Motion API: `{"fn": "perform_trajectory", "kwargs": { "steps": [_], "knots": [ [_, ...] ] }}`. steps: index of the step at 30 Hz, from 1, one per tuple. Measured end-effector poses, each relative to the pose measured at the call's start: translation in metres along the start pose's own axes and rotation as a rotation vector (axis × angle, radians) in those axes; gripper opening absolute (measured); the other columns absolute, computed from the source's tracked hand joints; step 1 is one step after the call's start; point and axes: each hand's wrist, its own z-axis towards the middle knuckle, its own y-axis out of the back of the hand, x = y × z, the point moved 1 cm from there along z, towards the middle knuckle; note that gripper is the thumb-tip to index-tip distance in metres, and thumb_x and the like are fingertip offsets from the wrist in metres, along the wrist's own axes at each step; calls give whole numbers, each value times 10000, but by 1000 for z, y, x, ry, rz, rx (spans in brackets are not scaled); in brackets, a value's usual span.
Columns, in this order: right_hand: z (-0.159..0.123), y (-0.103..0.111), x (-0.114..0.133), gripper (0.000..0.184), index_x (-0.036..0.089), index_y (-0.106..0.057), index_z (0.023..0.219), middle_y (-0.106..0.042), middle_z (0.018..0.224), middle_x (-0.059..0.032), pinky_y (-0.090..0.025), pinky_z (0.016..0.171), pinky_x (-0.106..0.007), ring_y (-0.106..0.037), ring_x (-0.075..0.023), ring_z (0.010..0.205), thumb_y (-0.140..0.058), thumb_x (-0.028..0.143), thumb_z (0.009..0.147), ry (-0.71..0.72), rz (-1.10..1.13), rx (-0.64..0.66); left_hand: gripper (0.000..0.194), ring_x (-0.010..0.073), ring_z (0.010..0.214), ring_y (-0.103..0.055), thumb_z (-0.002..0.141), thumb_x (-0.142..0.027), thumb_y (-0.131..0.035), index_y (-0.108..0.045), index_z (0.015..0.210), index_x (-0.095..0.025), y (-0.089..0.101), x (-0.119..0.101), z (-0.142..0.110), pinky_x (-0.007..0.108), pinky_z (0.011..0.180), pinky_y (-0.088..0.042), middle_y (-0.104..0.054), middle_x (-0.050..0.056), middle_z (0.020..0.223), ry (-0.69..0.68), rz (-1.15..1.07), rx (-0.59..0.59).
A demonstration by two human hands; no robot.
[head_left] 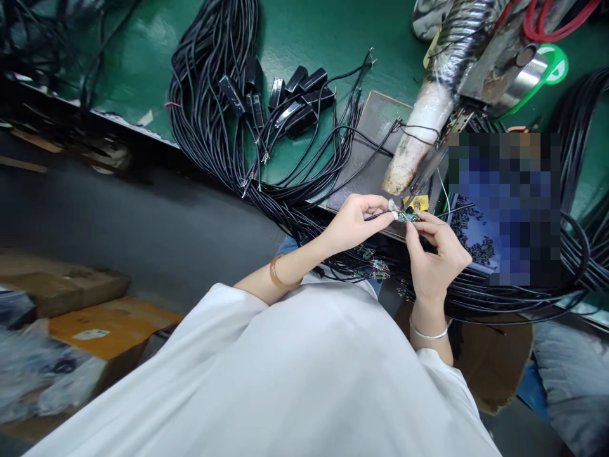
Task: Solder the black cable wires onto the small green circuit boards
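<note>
My left hand [358, 221] pinches the end of a thin black cable [378, 216] and holds it against a small green circuit board [408, 217]. My right hand [435, 251] is closed on that board from below. Both hands meet just under the tip of a wrapped soldering tool [421, 143] that slants down from the upper right. A dark metal plate [375, 136] lies on the bench beneath the tool. More small green boards [375, 265] lie in my lap area among cables.
A thick bundle of black cables [214, 108] with black plastic housings [290, 95] lies on the green bench [137, 63]. More black cable coils [578, 254] loop at the right. Cardboard boxes [102, 324] sit on the floor at the left. A blurred patch covers part of the right side.
</note>
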Motion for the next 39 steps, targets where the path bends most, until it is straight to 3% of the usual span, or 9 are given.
{"fn": "perform_trajectory", "kwargs": {
  "steps": [7, 14, 19, 25, 32, 39],
  "knots": [
    [1, -1, -1, 17, 216, -678, 896, -774, 1009, -39, -619, 800, -304, -753, -186, 964, -669, 226, 905, 52, -65, 12, 206, 77, 636, -499, 843, -288, -634, -636, 729, -117, -3, -5, 5, 202, 619, -401, -591, -3, 672, 15, 64, -42],
    [7, 1, 4, 44, 230, -690, 909, -774, 1012, -18, -602, 831, -289, -751, -173, 962, -686, 191, 888, 91, -64, -21, 164, 85, 684, -550, 827, -268, -644, -657, 771, -114, -5, -16, 5, 202, 652, -440, -663, 22, 745, -1, 0, -73],
    [6, 6, 10, 79, 241, -692, 931, -776, 1067, -20, -605, 858, -304, -756, -181, 987, -685, 178, 885, 84, -82, -1, 179, 65, 624, -514, 779, -280, -695, -642, 737, -114, -3, -20, 7, 200, 604, -404, -622, 3, 685, 86, -98, -48],
    [2, 12, 14, 65, 225, -634, 896, -777, 1088, -29, -591, 792, -267, -758, -180, 998, -663, 166, 892, 102, -136, 77, 226, 24, 486, -277, 764, -288, -716, -591, 672, -123, 0, -22, 7, 216, 485, -193, -384, -80, 519, 227, -174, 41],
    [-1, 16, 15, 67, 210, -627, 875, -782, 1049, -28, -583, 747, -245, -765, -172, 957, -649, 152, 900, 109, -132, 105, 209, 29, 503, -233, 799, -270, -653, -539, 685, -137, -1, -18, 2, 228, 503, -147, -319, -88, 542, 228, -152, 99],
    [-20, 43, 15, 37, 202, -688, 909, -747, 722, 18, -537, 572, -248, -691, -125, 569, -664, 179, 893, 52, 9, 48, 90, 54, 549, -227, 832, -214, -597, -573, 777, -146, 6, -28, -33, 227, 532, -194, -285, -81, 578, 87, 8, 386]
  ]
}}
